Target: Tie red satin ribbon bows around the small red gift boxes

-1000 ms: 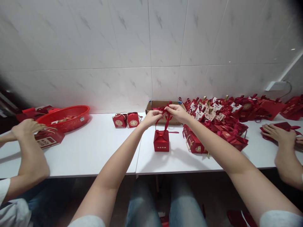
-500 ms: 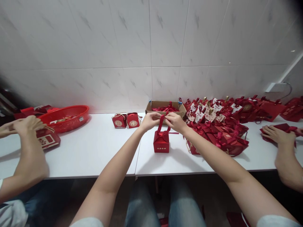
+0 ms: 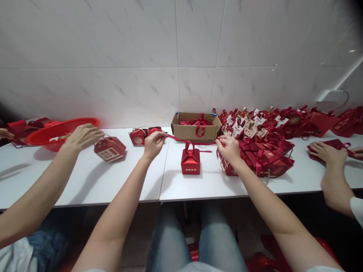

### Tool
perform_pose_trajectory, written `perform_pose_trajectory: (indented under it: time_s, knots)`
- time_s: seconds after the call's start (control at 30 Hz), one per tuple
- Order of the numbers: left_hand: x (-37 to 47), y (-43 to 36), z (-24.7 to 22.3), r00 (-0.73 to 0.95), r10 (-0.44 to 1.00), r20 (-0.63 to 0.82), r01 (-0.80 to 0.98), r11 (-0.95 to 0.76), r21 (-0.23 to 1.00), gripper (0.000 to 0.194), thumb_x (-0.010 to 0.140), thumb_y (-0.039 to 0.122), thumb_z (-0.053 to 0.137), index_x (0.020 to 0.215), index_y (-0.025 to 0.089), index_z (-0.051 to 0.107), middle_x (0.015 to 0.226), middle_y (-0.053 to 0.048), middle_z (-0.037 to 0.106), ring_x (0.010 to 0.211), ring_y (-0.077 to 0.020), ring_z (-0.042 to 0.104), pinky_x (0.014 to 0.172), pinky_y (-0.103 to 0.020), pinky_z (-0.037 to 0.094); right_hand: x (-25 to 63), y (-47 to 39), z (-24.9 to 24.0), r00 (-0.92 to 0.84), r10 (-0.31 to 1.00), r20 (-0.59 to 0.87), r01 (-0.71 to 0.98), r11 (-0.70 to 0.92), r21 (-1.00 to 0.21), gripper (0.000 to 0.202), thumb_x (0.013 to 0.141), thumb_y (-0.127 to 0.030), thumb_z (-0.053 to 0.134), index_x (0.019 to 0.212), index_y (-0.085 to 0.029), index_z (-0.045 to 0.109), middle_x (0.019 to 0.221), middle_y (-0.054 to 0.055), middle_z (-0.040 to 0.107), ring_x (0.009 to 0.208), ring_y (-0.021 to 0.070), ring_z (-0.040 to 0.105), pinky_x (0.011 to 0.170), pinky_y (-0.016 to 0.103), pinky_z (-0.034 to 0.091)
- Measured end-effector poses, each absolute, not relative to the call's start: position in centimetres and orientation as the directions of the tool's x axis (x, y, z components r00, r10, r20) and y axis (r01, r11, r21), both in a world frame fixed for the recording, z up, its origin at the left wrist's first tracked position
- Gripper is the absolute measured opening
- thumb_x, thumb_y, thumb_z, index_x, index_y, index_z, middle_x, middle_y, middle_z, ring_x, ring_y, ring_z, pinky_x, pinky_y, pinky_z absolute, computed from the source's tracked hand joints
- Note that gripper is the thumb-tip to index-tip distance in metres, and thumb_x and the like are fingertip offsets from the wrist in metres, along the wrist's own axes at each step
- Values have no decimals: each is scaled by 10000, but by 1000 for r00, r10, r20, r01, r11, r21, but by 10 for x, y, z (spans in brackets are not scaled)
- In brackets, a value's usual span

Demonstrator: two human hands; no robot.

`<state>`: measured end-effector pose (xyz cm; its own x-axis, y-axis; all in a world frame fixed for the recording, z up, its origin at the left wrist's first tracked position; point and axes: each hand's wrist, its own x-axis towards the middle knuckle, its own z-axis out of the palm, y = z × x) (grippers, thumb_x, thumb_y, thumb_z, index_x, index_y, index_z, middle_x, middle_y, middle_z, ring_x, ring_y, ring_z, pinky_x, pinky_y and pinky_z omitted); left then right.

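A small red gift box [image 3: 190,164] with gold lettering stands upright on the table in front of me. Above it a red ribbon [image 3: 177,138] is stretched almost level from hand to hand. My left hand [image 3: 154,144] pinches one end, left of the box. The other end is pinched in my right hand [image 3: 228,148], right of the box. Ribbon loops from the box's top reach up to the stretched piece; how they join I cannot tell.
Behind the box is a cardboard box [image 3: 185,132] of red ribbons. Piled red gift boxes [image 3: 263,160] lie at right. A co-worker's hand [image 3: 85,136] at left carries a red box [image 3: 110,150] past a red basin [image 3: 36,139]. Another co-worker's hand [image 3: 326,152] holds a red box at far right.
My hands have moved apart from close together above the box, drawing the ribbon out sideways. The left co-worker's hand has carried a red box rightward.
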<state>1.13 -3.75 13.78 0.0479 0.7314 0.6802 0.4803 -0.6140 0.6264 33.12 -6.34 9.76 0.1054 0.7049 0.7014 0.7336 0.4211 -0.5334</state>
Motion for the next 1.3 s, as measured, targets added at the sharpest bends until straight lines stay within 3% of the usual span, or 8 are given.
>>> perform_pose_trajectory:
  time_s: [0.1,0.27,0.5,0.7,0.83,1.0,1.13,1.3]
  knots:
    - [-17,-45,113,0,803,596,474,-525,707,135,693,258,594,785,185,661,830,-53,686,810,-186,641,790,-299,509,360,-75,86,94,712,696,880,269,-393,279,782,-353,526,583,-176,608,912,84,609,907,242,502,804,399,370]
    - [-46,-48,64,-82,899,431,453,-352,819,129,650,284,612,717,180,649,753,-50,692,754,-189,647,754,-305,518,390,-85,71,150,725,673,920,146,-363,236,750,-335,525,589,-174,587,889,87,568,889,248,465,741,390,365]
    - [-53,-45,38,-178,928,329,539,-188,821,104,631,243,590,695,177,636,742,-43,702,727,-186,649,727,-290,515,406,-96,72,151,730,667,958,59,-282,234,738,-343,551,592,-172,612,993,86,562,981,269,419,808,437,314]
    - [-55,-55,44,-209,910,359,605,-167,778,122,662,251,581,743,177,636,796,-48,673,776,-197,636,774,-327,515,398,-111,70,188,713,675,964,-4,-265,224,767,-347,554,665,-168,642,1080,89,558,1040,284,414,870,478,271]
    - [-30,-66,53,-81,852,517,610,-367,702,254,700,333,619,917,205,640,1063,-78,586,1044,-232,559,864,-358,480,371,-115,84,328,586,741,917,-7,-399,364,766,-420,603,1045,-188,633,1166,129,542,1096,324,415,910,530,261]
    - [44,-68,56,35,908,418,494,-379,782,256,774,376,575,973,217,600,1101,-72,583,1065,-223,544,834,-348,472,308,-93,81,42,766,641,675,452,-583,262,841,-360,525,971,-173,653,1022,106,633,971,219,569,876,360,421]
    - [82,-62,52,34,946,321,462,-300,835,319,737,342,627,1010,190,567,1093,-97,586,965,-206,586,793,-322,475,274,-75,60,23,945,325,579,252,-776,361,814,-346,558,1105,-135,599,1097,145,627,969,229,603,849,348,455]
    - [81,-72,57,-37,961,273,672,-178,719,521,645,509,681,1025,187,528,937,-84,588,804,-208,589,660,-295,442,268,-88,53,-17,983,185,574,161,-803,247,773,-376,594,890,-161,625,903,82,673,834,190,621,746,283,453]
